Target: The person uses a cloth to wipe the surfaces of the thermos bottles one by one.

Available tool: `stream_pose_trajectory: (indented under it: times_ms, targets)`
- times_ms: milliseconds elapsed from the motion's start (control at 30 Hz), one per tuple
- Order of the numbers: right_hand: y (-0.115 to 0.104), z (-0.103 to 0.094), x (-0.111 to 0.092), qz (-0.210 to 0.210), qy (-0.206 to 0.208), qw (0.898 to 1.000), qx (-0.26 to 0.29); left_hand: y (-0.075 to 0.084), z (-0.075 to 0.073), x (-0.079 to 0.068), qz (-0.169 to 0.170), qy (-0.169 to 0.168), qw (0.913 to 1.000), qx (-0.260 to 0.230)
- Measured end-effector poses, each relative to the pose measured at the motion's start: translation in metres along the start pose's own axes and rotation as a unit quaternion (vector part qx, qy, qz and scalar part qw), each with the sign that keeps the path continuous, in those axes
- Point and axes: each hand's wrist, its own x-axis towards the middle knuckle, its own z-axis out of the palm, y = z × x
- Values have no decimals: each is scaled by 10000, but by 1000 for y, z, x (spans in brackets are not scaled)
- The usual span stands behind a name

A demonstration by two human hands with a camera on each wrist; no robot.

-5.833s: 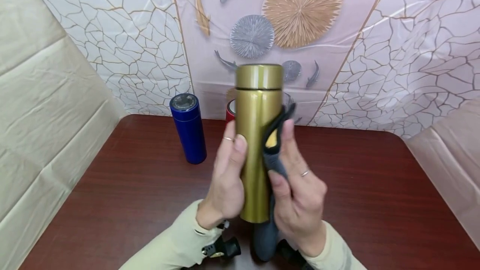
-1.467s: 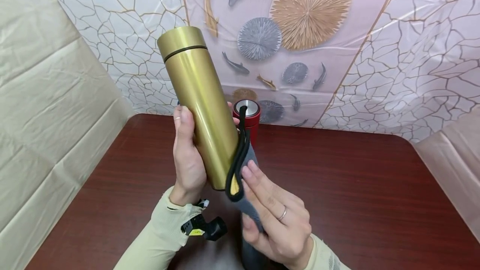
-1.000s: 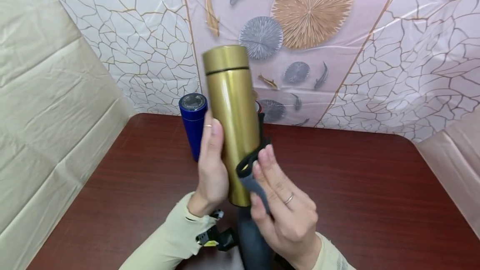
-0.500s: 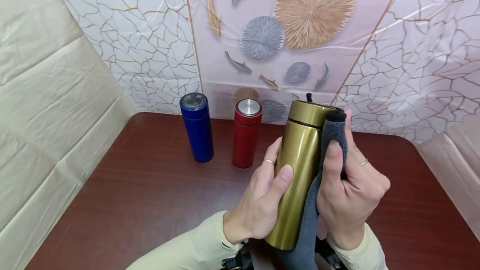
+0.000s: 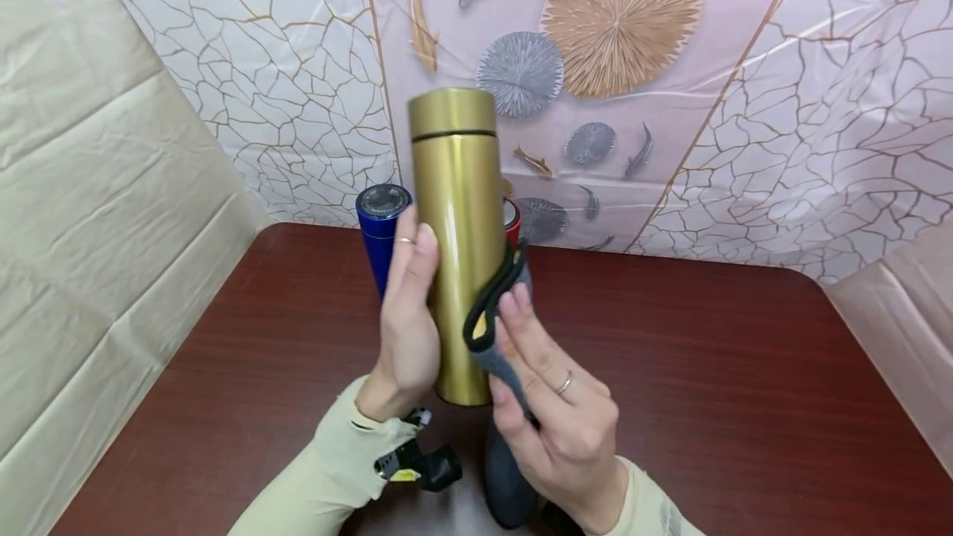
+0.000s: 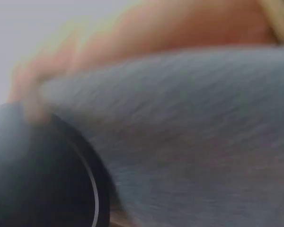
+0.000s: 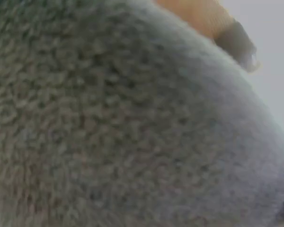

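Note:
A gold thermos flask (image 5: pixel 463 213) with a thin black ring below its lid is held up nearly upright over the table. My left hand (image 5: pixel 408 329) grips it from the left, thumb in front. In my right hand (image 5: pixel 562 412) a grey cloth (image 5: pixel 499 366) with a black edge is pinched, laid against the flask's lower right side. The cloth's tail hangs below the hands. Grey cloth (image 6: pixel 189 123) also fills much of the left wrist view, beside the flask's dark round base (image 6: pixel 42 165). The right wrist view is mostly cloth (image 7: pixel 109 113), blurred.
A blue flask (image 5: pixel 377 226) stands behind my left hand. Behind the gold one, a red flask (image 5: pixel 512 222) is mostly hidden. The dark red wooden table (image 5: pixel 707 370) meets a patterned backdrop (image 5: pixel 298 106) at its far edge.
Half a second ago the gold flask was lower right, tilted, with the cloth near its lid. Now it is further left and more upright, and the cloth is at its lower side.

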Motion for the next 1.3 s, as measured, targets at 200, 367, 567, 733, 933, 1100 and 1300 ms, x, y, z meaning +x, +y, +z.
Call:
stream_pose_trajectory:
  times_ms: [200, 367, 567, 733, 933, 1100, 1300]
  targets:
    - [-5, 5, -4, -473, -344, 9983, -76, 11, -15, 10, 104, 400, 9990, -186]
    - [-4, 5, -4, -616, -328, 9974, -192, 10, -13, 9, 126, 552, 9982, -181]
    - [3, -3, 1, 44, 175, 9990, -412, -7, 6, -2, 242, -59, 9997, -20]
    - [14, -18, 13, 788, 928, 9879, -956, -26, 26, -20, 151, -835, 9946, 592]
    - [24, -42, 33, 1798, 1762, 9603, -1205, -45, 43, -43, -31, -1607, 9807, 1115]
    - [23, -43, 37, 1821, 1927, 9571, -1173, -45, 44, -44, -36, -1715, 9789, 1115]
    - [19, -24, 21, 827, 1377, 9803, -1150, -32, 33, -29, 40, -1282, 9874, 924]
